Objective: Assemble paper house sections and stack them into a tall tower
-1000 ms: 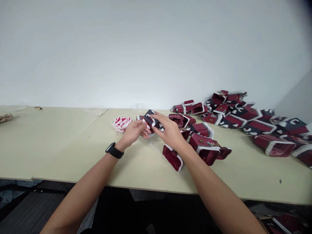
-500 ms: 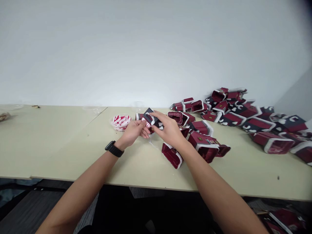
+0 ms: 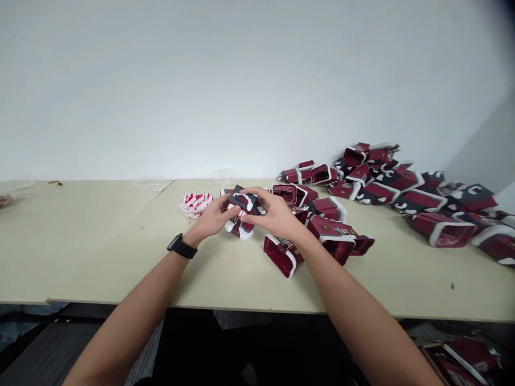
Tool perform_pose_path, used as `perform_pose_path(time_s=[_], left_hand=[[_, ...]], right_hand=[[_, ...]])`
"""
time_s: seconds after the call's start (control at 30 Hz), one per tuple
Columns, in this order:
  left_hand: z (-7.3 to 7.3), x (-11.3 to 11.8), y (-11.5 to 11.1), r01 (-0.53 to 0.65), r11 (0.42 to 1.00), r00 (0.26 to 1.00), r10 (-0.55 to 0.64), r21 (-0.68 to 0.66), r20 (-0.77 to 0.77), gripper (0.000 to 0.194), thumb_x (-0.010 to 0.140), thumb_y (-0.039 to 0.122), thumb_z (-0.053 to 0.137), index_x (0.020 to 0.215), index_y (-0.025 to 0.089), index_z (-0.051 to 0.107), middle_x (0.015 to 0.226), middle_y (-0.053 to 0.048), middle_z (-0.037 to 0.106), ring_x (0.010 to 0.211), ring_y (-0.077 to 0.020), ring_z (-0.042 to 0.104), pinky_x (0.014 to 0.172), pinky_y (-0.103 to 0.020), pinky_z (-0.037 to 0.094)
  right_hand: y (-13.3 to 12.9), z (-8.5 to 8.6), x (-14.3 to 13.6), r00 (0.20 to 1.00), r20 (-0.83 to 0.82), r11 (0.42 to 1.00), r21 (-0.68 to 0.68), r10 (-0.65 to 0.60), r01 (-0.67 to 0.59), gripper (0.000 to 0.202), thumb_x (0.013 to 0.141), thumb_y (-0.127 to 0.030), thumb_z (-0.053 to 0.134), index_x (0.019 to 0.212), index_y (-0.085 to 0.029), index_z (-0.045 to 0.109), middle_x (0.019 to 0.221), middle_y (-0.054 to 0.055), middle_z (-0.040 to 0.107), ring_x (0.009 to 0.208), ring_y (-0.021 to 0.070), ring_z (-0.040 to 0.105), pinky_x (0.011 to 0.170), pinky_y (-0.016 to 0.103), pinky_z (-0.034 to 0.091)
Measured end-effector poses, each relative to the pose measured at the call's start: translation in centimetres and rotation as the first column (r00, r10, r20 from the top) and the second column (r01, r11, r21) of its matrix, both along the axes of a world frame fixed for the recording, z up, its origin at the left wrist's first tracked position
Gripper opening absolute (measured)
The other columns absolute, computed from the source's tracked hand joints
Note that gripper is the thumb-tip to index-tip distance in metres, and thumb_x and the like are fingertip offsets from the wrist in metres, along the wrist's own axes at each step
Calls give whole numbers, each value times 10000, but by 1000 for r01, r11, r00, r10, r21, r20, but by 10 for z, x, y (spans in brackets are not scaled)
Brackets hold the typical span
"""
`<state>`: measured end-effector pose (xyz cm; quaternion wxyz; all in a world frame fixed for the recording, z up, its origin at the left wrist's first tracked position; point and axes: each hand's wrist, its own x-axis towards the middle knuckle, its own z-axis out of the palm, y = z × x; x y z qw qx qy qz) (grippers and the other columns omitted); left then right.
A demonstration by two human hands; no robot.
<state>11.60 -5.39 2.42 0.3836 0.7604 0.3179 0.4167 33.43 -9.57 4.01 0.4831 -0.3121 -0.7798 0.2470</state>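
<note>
A small model house point(image 3: 243, 199) with a dark roof, white snow trim and dark red walls is held between both my hands. My left hand point(image 3: 214, 218) grips its left side, the thumb lying across the front near the roof edge. A small red-and-white striped piece point(image 3: 242, 213) shows against the front of the house, between my thumbs. From the right, my right hand point(image 3: 274, 215) is closed round the roof side. Just left of my left hand lies a clear plastic bag point(image 3: 196, 205) of similar striped pieces.
More dark red model houses point(image 3: 330, 230) lie on the table point(image 3: 132, 262) just right of my hands. A larger heap of houses point(image 3: 418, 195) stretches along the right. Clear plastic point(image 3: 148, 185) lies near the wall. More red pieces point(image 3: 470, 356) are below the table's front edge.
The model house has turned, so its red front and white base now show below my hands. My left hand has moved in against its side; the striped piece now lies against the front.
</note>
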Motion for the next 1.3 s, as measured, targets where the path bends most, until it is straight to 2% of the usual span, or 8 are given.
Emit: perform_pose_path(time_s=[0.33, 0.43, 0.53, 0.6, 0.77, 0.97, 1.17, 1.3], left_hand=[[-6, 8, -3, -22, 1000, 997, 21, 7, 76, 663, 854, 630, 777, 1282, 147, 626, 1184, -116, 725, 1034, -255, 684, 890, -334, 537], [-6, 5, -1, -17, 1000, 996, 16, 18, 84, 624, 846, 599, 804, 1253, 156, 637, 1224, -123, 716, 1078, -260, 681, 918, -336, 531], [-5, 2, -1, -32, 999, 992, 30, 14, 121, 596, 852, 587, 805, 1245, 171, 639, 1261, -122, 715, 1149, -273, 675, 976, -353, 525], [-3, 2, -3, -38, 999, 988, 39, -10, 151, 595, 853, 586, 802, 1254, 179, 637, 1292, -123, 714, 1183, -280, 671, 1002, -362, 523], [-2, 5, -7, -18, 999, 986, 25, -46, 167, 606, 821, 556, 840, 1249, 183, 629, 1267, -117, 726, 1180, -281, 678, 986, -368, 538], [-4, 7, -7, -43, 999, 986, 45, -17, 158, 580, 831, 541, 832, 1238, 182, 629, 1248, -112, 723, 1152, -266, 679, 966, -354, 539], [-2, 3, -6, -17, 1000, 989, 15, 12, 148, 563, 819, 516, 855, 1215, 182, 637, 1212, -102, 719, 1111, -249, 686, 967, -345, 539], [3, -3, -5, -2, 1000, 993, -1, 20, 122, 561, 778, 465, 904, 1185, 186, 636, 1184, -93, 727, 1109, -248, 696, 978, -348, 548]], right_hand=[[-3, 3, 4, 997, 68, 998, 47, -33, 30, 395, 878, -276, 747, 1266, -266, 672, 1115, 7, 751, 840, 173, 661, 736, 287, 518], [-3, 3, 3, 998, 66, 997, 71, -19, 14, 405, 890, -276, 744, 1287, -282, 663, 1237, 24, 741, 980, 203, 699, 835, 325, 560], [-1, 1, 2, 999, 37, 999, 41, -31, 29, 624, 891, -293, 763, 1471, -310, 534, 1445, 80, 659, 1169, 249, 697, 993, 406, 574], [2, -1, 2, 999, 3, 999, -21, -32, 32, 739, 890, -323, 778, 1547, -304, 440, 1468, 113, 640, 1171, 260, 706, 1000, 432, 589], [8, -7, 3, 998, -49, 995, -89, 41, -45, 488, 913, -362, 763, 1359, -271, 588, 1265, 72, 729, 1107, 247, 714, 953, 409, 617], [8, -9, 2, 994, -84, 993, -91, 65, -73, 469, 899, -345, 775, 1325, -260, 597, 1181, 50, 734, 1037, 235, 710, 906, 389, 617], [5, -7, 2, 997, -54, 997, -62, 47, -50, 513, 911, -343, 759, 1387, -271, 583, 1282, 75, 727, 1120, 256, 709, 957, 403, 606], [3, -8, -3, 999, -24, 999, 17, 27, -27, 563, 890, -319, 762, 1418, -259, 574, 1365, 86, 700, 1180, 262, 707, 1022, 402, 579]])
